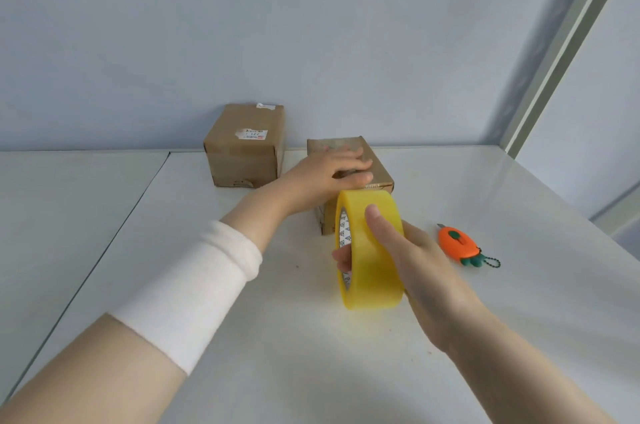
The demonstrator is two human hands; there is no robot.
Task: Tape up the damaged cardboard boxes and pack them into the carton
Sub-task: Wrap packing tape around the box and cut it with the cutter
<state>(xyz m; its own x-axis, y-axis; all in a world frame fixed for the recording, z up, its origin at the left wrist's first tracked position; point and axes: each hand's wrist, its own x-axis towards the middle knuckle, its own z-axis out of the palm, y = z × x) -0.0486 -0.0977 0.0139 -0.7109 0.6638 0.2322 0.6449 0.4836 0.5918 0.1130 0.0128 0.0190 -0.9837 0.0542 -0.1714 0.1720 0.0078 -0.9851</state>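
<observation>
A small brown cardboard box [381, 171] lies on the white table, partly hidden by my hands and the tape roll. My left hand [325, 174] rests flat on its top, fingers straight, pressing down. My right hand [398, 250] grips a wide roll of yellow tape [369, 271], thumb on the outer face and fingers through the core. The roll stands upright against the box's near edge. A second, taller cardboard box [242, 150] with a torn label stands to the left by the wall.
An orange carrot-shaped box cutter [457, 243] with a green bead chain lies on the table right of the tape. The table [485, 319] has a seam at the left [138, 202]. A blue wall runs along the back; a window frame [561, 53] is at right.
</observation>
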